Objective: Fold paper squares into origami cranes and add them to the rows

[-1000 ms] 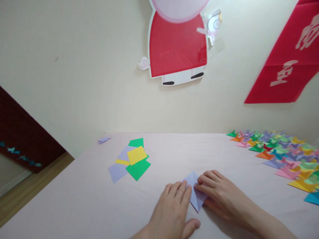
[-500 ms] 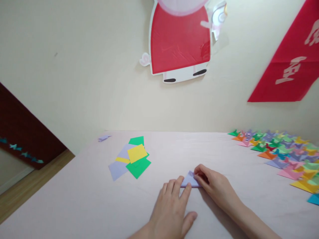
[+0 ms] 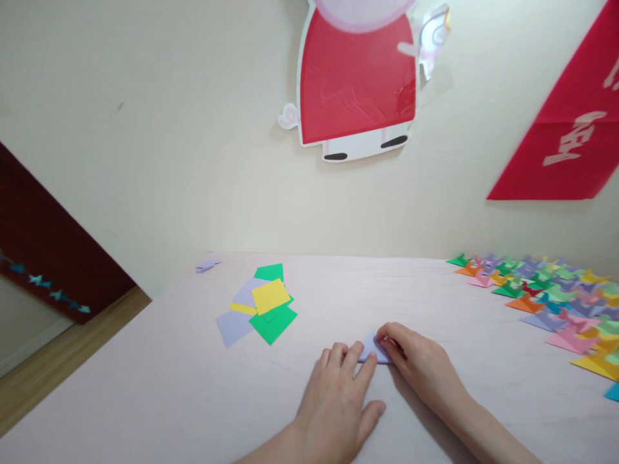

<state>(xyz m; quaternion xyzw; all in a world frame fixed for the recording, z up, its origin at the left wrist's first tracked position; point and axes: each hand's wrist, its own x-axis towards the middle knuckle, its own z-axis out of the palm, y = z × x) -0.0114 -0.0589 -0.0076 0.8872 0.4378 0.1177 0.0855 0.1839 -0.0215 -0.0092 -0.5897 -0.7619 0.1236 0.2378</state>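
A small lavender piece of folded paper (image 3: 371, 348), triangular in shape, lies on the table between my two hands. My left hand (image 3: 338, 393) rests on the tabletop with spread fingers, and its fingertips press the paper's left side and lower edge. Thumb and fingers of my right hand (image 3: 411, 354) are pinched together at the paper's upper right side. Those fingers hide part of the paper's right half.
Loose squares of paper, including a yellow sheet (image 3: 269, 297) and a green sheet (image 3: 273, 324), overlap left of centre. A lavender folded piece (image 3: 207, 266) lies at the far left corner. Rows of colourful folded paper pieces (image 3: 532, 290) cover the right side. A wall rises behind the table.
The whole view has shifted slightly. My right fingers stay at the paper's upper right, where a raised flap near the tip now looks flatter. My left hand keeps pressing the paper.
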